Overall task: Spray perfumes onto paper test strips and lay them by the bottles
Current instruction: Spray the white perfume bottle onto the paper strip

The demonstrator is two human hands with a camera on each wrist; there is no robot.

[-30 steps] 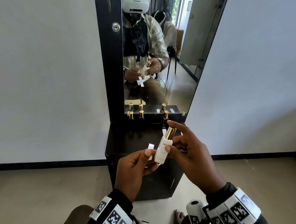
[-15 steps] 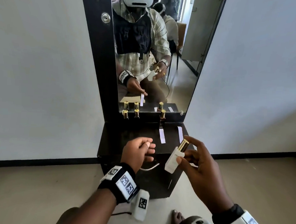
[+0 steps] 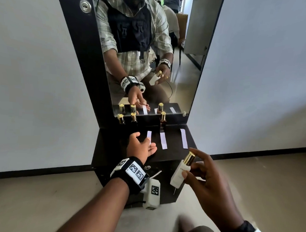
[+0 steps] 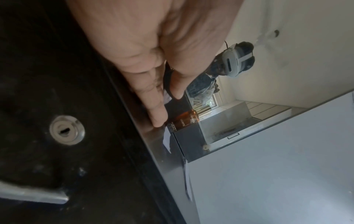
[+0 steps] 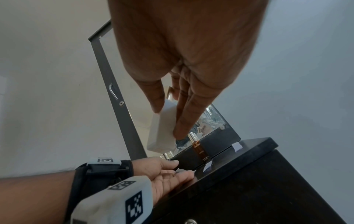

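My right hand (image 3: 193,169) grips a white perfume bottle (image 3: 178,172) with a gold cap, tilted, in front of the black cabinet's near edge. The right wrist view shows thumb and fingers round that white bottle (image 5: 162,133). My left hand (image 3: 145,142) reaches over the cabinet top (image 3: 173,154) with its fingers straight. Its fingertips touch the near end of a white paper strip (image 3: 149,135) lying flat. Two more strips (image 3: 163,141) (image 3: 183,138) lie to the right. An amber bottle (image 3: 162,120) stands behind the middle strip. Two gold-capped bottles (image 3: 120,118) (image 3: 134,117) stand at the back left.
A tall mirror (image 3: 186,64) in a black frame rises behind the bottles and reflects me and my hands. The cabinet front has a lock (image 4: 67,130) and a metal handle (image 4: 32,195). Grey walls flank the cabinet, and beige floor lies below it.
My left hand has left the bottle, reached forward and set its strip down on the cabinet top, left of the other two. My right hand has carried the white bottle down and to the right.
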